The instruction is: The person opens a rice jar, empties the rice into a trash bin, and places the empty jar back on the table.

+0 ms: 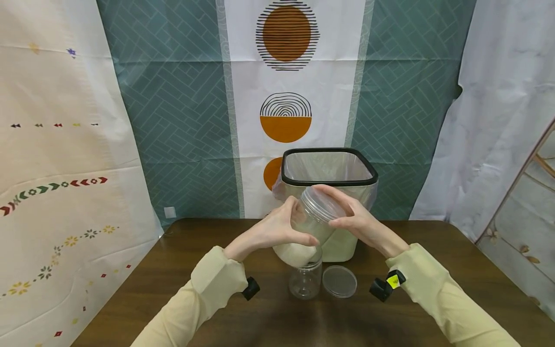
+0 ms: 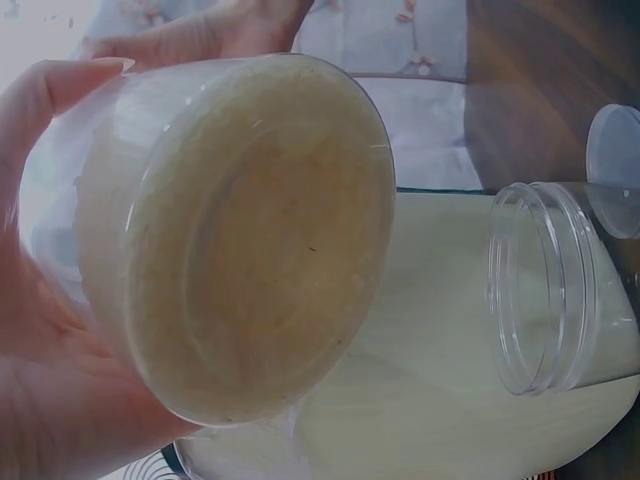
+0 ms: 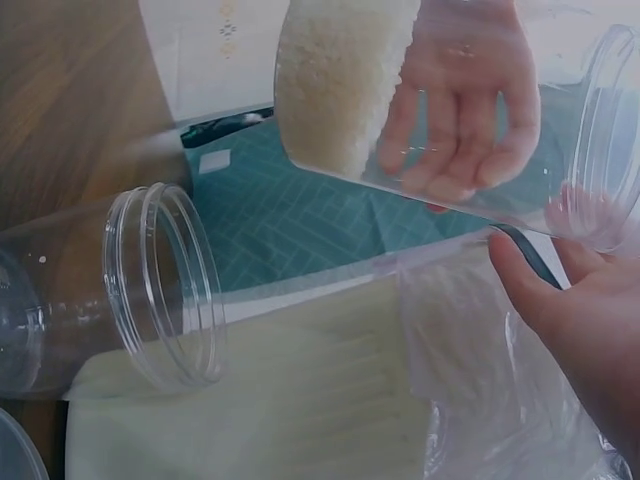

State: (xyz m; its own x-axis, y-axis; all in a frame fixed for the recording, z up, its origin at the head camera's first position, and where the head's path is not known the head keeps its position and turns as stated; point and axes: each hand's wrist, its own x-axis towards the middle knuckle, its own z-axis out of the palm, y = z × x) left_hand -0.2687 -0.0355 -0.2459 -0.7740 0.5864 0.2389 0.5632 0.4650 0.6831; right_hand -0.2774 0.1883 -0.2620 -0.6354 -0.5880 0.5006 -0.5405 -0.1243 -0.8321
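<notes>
Above the table, my left hand (image 1: pixel 274 225) grips the body of a clear plastic jar (image 2: pixel 260 240), thumb on one side and fingers on the other. White rice (image 3: pixel 340 90) lies in the bottom end of this jar, which is tilted with its base toward the lower left. My right hand (image 1: pixel 357 219) holds the translucent lid (image 1: pixel 327 205) at the jar's upper end, thumb and fingers spread across its edge. Below stands a second clear jar (image 1: pixel 305 282), uncovered, its threaded rim (image 3: pixel 165 285) showing and nothing seen inside. A loose round lid (image 1: pixel 339 281) lies flat beside it.
Close behind the jars stands a pale green bin (image 1: pixel 340 246) with a black rim (image 1: pixel 329 183) and a clear liner bag. The brown table (image 1: pixel 208 294) backs onto a green and white patterned curtain (image 1: pixel 182 120).
</notes>
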